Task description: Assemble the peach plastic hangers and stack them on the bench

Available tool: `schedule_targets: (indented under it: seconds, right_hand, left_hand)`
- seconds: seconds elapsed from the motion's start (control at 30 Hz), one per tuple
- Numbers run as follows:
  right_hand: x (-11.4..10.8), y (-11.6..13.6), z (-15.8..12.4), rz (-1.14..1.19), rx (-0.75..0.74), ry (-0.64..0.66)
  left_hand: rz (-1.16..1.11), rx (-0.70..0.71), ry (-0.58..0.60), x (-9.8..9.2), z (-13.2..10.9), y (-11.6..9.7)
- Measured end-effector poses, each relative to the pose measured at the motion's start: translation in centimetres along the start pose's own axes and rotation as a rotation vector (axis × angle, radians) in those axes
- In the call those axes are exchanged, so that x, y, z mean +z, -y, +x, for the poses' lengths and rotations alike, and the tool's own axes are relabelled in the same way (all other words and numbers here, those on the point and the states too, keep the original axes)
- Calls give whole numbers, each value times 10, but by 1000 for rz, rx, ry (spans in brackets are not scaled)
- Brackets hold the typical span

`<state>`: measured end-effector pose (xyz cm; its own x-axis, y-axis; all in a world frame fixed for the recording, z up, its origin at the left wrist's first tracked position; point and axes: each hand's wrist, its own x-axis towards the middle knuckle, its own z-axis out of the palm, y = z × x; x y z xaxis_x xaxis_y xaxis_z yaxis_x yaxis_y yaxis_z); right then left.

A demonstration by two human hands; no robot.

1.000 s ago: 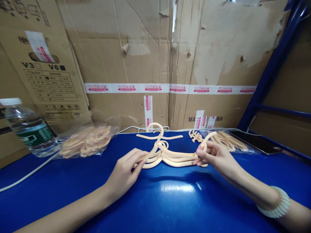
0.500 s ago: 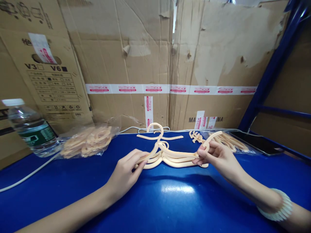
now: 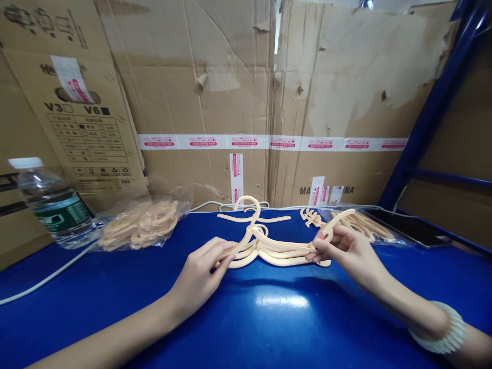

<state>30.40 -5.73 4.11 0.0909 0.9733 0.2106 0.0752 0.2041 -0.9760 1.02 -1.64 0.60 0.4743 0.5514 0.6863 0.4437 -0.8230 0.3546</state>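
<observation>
A peach-coloured plastic clothes hanger [image 3: 282, 245] is held across the middle, its hook [image 3: 249, 200] pointing up. My left hand [image 3: 203, 266] is closed around its left end, thumb below. At its right end my right hand [image 3: 348, 246] pinches a curved hook-shaped piece [image 3: 341, 219] of the same colour, which sticks up past the fingers and touches the hanger's tip. Whether the two are joined is hidden by the fingers. Directly beneath lie more hangers [image 3: 284, 260], stacked on the blue table [image 3: 246, 328].
A plastic bag of peach pieces [image 3: 142, 225] and a water bottle [image 3: 57, 210] stand at left. Branched small pieces [image 3: 312, 217], another bag of pieces [image 3: 363, 225] and a dark phone [image 3: 407, 228] lie back right. A white cable [image 3: 49, 277] crosses the left side; cardboard [image 3: 203, 102] walls the back.
The whole view has shifted slightly to the right. Both hands keep the same grip, and the hanger and curved piece show almost no movement.
</observation>
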Motion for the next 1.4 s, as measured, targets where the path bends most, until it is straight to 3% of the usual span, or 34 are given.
schedule_targets:
  seconds: [0.53,0.77,1.0,1.17,1.33,1.4]
  right_hand:
    - [0,-2,-1,-56,-28,-18]
    - [-3,-14,4,59,-53,-36]
    - [-31,-9,22,252,-38,-102]
    - [-67,-5,40,109,14,71]
    - [-83,0,44,-427,17,496]
    - [-83,0,42,-564,6,581]
  left_hand:
    - [-31,20,19,1,-3,1]
    - [-42,5,-7,0,0,-1]
    - [44,-2,-13,-10,3,1]
    - [156,165,210,-33,14,13]
    - [208,203,477,-49,18,16]
    - [229,194,563,-48,15,13]
